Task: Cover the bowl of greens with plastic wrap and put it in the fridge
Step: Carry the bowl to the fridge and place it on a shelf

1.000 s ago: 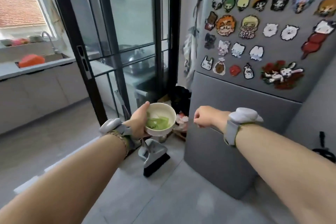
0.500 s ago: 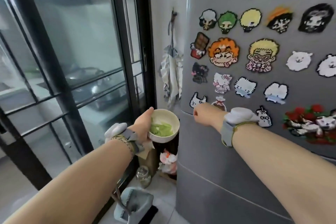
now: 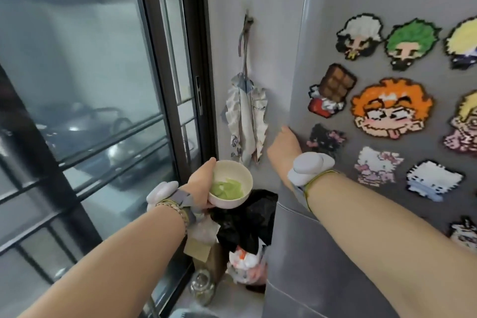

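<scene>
My left hand [image 3: 200,184] holds a small white bowl [image 3: 231,184] with pale green greens in it, thumb on the near rim. I cannot make out plastic wrap over it. The bowl is just left of the grey fridge [image 3: 335,33], whose door is shut. My right hand [image 3: 284,148] reaches to the left edge of the upper fridge door; its fingers curl around that edge and are hidden. Both wrists wear grey bands with white pods.
Pixel-art magnets [image 3: 392,108] cover the fridge door. A cloth [image 3: 246,121] hangs from a wall hook left of the fridge. A black-framed glass door [image 3: 175,85] stands at left. Black bags [image 3: 247,217], a carton and a glass jar [image 3: 202,289] sit on the floor beside the fridge.
I have stepped closer to the fridge. My right hand rose from the door seam to the upper door's left edge. The bowl stayed in my left hand.
</scene>
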The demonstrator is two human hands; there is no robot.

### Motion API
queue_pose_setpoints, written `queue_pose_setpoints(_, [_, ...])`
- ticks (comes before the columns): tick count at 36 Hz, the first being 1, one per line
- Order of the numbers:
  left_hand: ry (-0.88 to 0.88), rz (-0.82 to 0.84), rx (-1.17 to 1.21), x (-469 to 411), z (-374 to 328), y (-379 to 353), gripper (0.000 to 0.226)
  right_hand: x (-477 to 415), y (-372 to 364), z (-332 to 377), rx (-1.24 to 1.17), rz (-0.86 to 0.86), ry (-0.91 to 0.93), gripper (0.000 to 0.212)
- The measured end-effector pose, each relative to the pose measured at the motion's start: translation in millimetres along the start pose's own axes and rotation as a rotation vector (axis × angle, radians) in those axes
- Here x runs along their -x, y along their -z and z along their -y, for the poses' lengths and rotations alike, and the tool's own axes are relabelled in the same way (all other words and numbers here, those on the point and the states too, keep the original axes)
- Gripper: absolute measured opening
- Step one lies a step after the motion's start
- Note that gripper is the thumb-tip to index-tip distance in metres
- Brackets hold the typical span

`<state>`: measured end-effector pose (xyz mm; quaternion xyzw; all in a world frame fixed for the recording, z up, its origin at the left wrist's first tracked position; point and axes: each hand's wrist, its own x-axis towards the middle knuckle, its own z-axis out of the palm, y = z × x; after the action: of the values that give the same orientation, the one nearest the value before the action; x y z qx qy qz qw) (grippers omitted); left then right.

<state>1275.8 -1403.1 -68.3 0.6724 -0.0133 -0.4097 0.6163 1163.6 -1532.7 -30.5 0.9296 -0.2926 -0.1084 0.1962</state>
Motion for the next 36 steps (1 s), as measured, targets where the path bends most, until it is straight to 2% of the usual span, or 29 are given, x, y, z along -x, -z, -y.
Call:
queue_pose_setpoints(1, [-0.001, 0.024, -0.023, -4.7, -1.3, 5.7, 0.037, 0.4, 4.8, 6.7, 0.146, -0.031, -0.048, 0.033])
queue_pose_setpoints(2, [0.001, 0.031, -0.020, -6.9, 0.6, 4.0, 0.039, 4.0, 9.2, -2.1, 0.166, -0.090, -0.025, 0.034])
queue_pose_setpoints(3, [0.006, 0.041, -0.037, -14.1, 0.1, 9.7, 0.040, 5.9, 15.9, -0.9, 0.289, -0.101, -0.050, 0.033])
queue_pose_setpoints(4, [0.009, 0.054, -0.047, -17.0, 0.0, 13.9, 0.041, 3.4, 11.1, -0.7, 0.245, -0.112, -0.115, 0.034])
queue_pose_setpoints(6, [0.019, 0.087, -0.079, -22.2, 1.8, 21.6, 0.043, 9.4, 12.9, 3.1, 0.415, -0.032, -0.076, 0.033])
queue_pose_setpoints(8, [0.029, 0.112, -0.094, -29.1, 4.1, 31.4, 0.045, 14.2, 21.1, 12.3, 0.449, -0.010, -0.136, 0.033])
queue_pose_setpoints(13, [0.027, 0.151, -0.139, -29.0, 5.9, 49.5, 0.053, 28.5, 29.6, 33.1, 0.376, -0.066, -0.216, 0.031])
queue_pose_setpoints(23, [-0.001, 0.207, -0.190, 37.7, 36.3, 82.1, 0.052, 131.6, 39.3, 84.0, 0.352, -0.094, -0.169, 0.033])
queue_pose_setpoints(26, [-0.026, 0.241, -0.200, 71.7, 60.6, 89.5, 0.054, 182.9, 42.6, 101.4, 0.375, -0.276, -0.205, 0.023])
queue_pose_setpoints(28, [-0.016, 0.244, -0.147, 98.1, 78.4, 94.2, 0.057, 214.7, 30.5, 107.8, 0.297, -0.264, -0.199, 0.041])
queue_pose_setpoints(30, [-0.019, 0.236, -0.132, 119.6, 95.8, 98.8, 0.068, 242.8, 19.1, 115.3, 0.313, -0.367, -0.246, 0.053])
queue_pose_setpoints(31, [-0.020, 0.235, -0.131, 125.7, 106.9, 100.3, 0.077, 259.6, 18.6, 121.5, 0.295, -0.435, -0.297, 0.049])
queue_pose_setpoints(33, [0.027, 0.238, -0.114, 141.2, 128.4, 104.5, 0.089, 288.5, 9.7, 130.4, 0.257, -0.591, -0.370, 0.028])
queue_pose_setpoints(34, [0.049, 0.238, -0.105, 152.4, 137.5, 107.4, 0.087, 302.3, 7.4, 135.9, 0.216, -0.677, -0.408, 0.022])
queue_pose_setpoints(36, [0.031, 0.270, -0.132, 188.6, 151.0, 114.5, 0.069, 334.2, 5.0, 148.8, 0.092, -0.848, -0.530, 0.034])
